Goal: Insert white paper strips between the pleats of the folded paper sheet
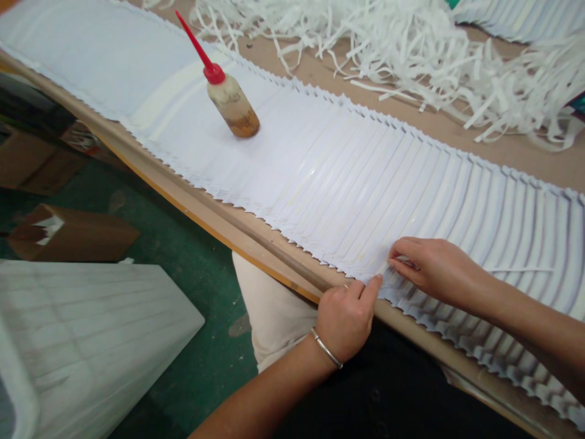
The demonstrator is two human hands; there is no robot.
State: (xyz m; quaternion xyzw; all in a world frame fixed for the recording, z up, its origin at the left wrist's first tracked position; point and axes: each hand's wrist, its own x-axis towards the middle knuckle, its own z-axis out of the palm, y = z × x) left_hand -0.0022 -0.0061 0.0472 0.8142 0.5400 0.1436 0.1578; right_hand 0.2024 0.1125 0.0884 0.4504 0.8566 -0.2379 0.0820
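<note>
My right hand (429,268) is closed in a pinch near the front edge of a long run of overlapping white sheets (283,164). A narrow white strip (385,266) shows at its fingertips. Close beside it, my left hand (345,317) rests at the zigzag front edge with its fingers curled and a fingertip against the sheet by the strip's end. Whether its hidden thumb grips anything from below is out of sight. Further back on the sheets stands a squeeze bottle (234,107) with a red nozzle and amber liquid at the bottom.
A tangled heap of white strips (388,55) covers the far side of the brown tabletop (315,67). More ribbed white sheets (525,18) lie at the back right. On the green floor, lower left, are a white bin (100,329) and a cardboard box (86,235).
</note>
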